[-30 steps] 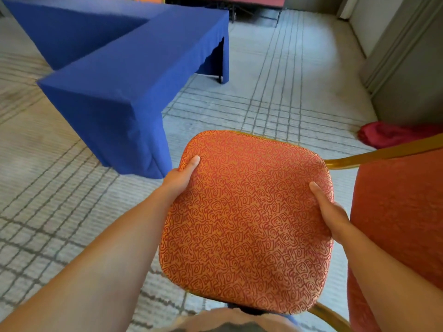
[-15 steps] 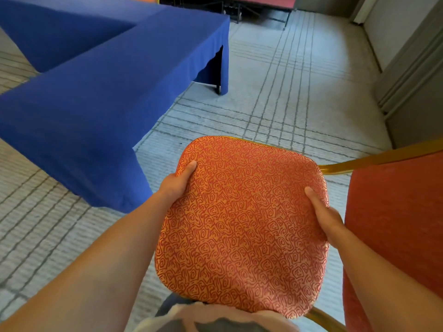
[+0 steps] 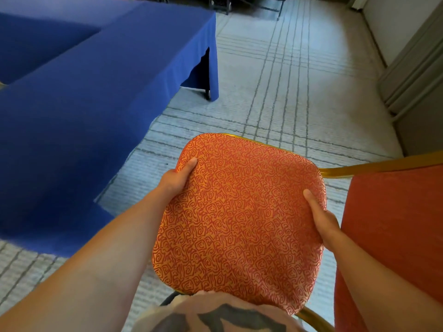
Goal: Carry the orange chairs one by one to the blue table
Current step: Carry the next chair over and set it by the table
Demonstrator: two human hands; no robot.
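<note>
Both hands clamp the seat of an orange chair (image 3: 239, 219) from opposite sides: the left hand (image 3: 176, 179) grips its left edge with the thumb lying on the patterned cushion, and the right hand (image 3: 321, 220) grips the right edge the same way. The chair is held up off the carpet (image 3: 287, 92), its backrest at the right. The blue table (image 3: 84, 97) stands just to the left, near the chair.

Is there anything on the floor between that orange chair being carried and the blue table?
Nothing visible. Both hands, left and right, grip the orange chair by its seat, and the blue table sits just to its left. Only bare striped carpet shows between them.
</note>
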